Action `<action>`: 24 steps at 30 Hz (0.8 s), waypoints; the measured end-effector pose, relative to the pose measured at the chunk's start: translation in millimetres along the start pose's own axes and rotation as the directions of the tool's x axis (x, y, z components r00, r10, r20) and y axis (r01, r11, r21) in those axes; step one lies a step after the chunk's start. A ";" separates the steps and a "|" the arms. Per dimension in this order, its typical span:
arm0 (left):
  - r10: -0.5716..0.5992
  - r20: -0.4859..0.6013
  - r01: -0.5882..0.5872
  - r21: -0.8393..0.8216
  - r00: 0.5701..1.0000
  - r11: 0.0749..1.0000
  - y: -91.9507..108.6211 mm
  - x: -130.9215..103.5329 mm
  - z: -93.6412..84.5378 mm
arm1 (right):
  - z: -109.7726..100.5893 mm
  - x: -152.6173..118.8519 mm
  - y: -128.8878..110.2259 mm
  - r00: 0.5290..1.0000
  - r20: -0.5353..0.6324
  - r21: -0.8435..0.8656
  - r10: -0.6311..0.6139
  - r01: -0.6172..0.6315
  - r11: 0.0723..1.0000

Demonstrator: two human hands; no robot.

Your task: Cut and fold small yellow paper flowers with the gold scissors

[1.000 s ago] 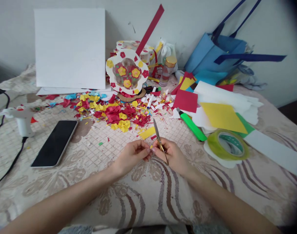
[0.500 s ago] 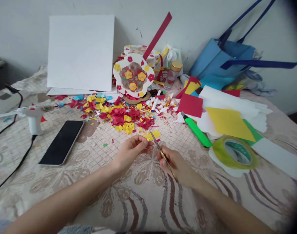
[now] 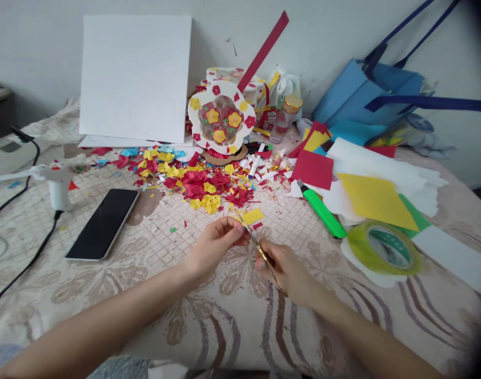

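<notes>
The left hand (image 3: 216,243) reached in from the side, curled over the tabletop (image 3: 153,284), with its fingers (image 3: 238,230) pressed together on something too small to tell. The right hand (image 3: 290,268) curled in too, its fingers wrapped around the gold handles of the scissors (image 3: 264,256), which lay long and slanted between the hands, tips pointing away and left, by the left fingers

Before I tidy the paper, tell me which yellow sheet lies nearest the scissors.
The small yellow rectangle, right by the scissors' tips; the large sheet and the one among red papers lie farther right.
</notes>
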State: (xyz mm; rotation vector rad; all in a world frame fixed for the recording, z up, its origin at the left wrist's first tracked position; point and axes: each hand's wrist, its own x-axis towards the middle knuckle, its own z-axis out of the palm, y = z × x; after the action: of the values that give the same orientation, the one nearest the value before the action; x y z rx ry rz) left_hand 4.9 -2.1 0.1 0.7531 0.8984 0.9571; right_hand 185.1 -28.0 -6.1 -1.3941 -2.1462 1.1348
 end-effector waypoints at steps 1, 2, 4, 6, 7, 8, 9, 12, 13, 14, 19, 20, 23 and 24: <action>-0.005 0.000 0.005 -0.008 1.000 1.000 -0.3 -0.3 0.5 | 0.3 0.0 0.3 1.000 0.001 0.015 -0.003 0.003 1.000; -0.009 0.001 0.009 -0.015 1.000 1.000 -0.6 -0.4 0.9 | 0.5 0.1 0.4 1.000 0.000 0.027 -0.006 0.006 1.000; -0.011 -0.001 0.011 -0.024 1.000 1.000 -0.9 -0.7 1.4 | 0.8 0.4 0.4 1.000 -0.002 0.039 -0.010 0.010 0.999; -0.007 -0.002 0.007 -0.031 1.000 0.999 -1.1 -0.8 1.6 | 1.2 0.5 0.3 1.000 -0.009 0.031 -0.010 0.010 0.999; -0.007 0.000 0.007 -0.034 1.000 0.999 -1.2 -0.8 1.6 | 1.4 0.5 0.3 1.000 -0.013 0.024 -0.009 0.009 1.000; -0.008 0.002 0.008 -0.038 1.000 0.999 -1.4 -0.8 1.5 | 1.6 0.4 0.3 1.000 -0.015 0.018 -0.007 0.008 1.000; -0.008 0.003 0.008 -0.041 1.000 0.999 -1.5 -0.9 1.4 | 1.7 0.3 0.3 1.000 -0.015 0.014 -0.008 0.008 1.000; -0.011 -0.002 0.011 -0.043 1.000 0.999 -1.9 -0.6 1.1 | 1.8 0.4 0.0 1.000 -0.015 0.020 -0.012 0.012 1.000; -0.011 -0.006 0.011 -0.042 1.000 0.999 -2.0 -0.5 1.1 | 1.7 0.6 -0.3 1.000 -0.014 0.025 -0.011 0.011 1.000; -0.012 -0.008 0.011 -0.040 1.000 0.999 -2.1 -0.2 1.0 | 1.6 0.8 -0.6 1.000 -0.012 0.030 -0.008 0.008 1.000; -0.007 -0.002 0.007 -0.043 1.000 0.999 -2.0 0.7 1.0 | 1.9 0.5 -1.9 1.000 -0.008 0.027 0.004 -0.003 1.000; -0.006 0.001 0.006 -0.045 1.000 0.999 -1.9 0.8 0.9 | 2.1 0.0 -2.0 1.000 -0.010 0.027 0.001 -0.001 1.000; -0.008 0.012 0.008 -0.043 1.000 0.999 -1.8 1.0 0.4 | 2.6 -1.8 -2.7 1.000 -0.010 0.035 -0.003 0.003 0.999; -0.010 0.015 0.010 -0.039 1.000 0.999 -1.6 1.0 0.1 | 2.5 -2.3 -3.1 1.000 -0.009 0.037 -0.004 0.004 0.999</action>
State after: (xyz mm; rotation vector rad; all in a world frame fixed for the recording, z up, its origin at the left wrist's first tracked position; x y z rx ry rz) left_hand 5.9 -1.8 -1.5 0.7206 0.8674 0.9566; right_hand 182.7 -31.7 -4.9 -1.3755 -2.1103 1.1589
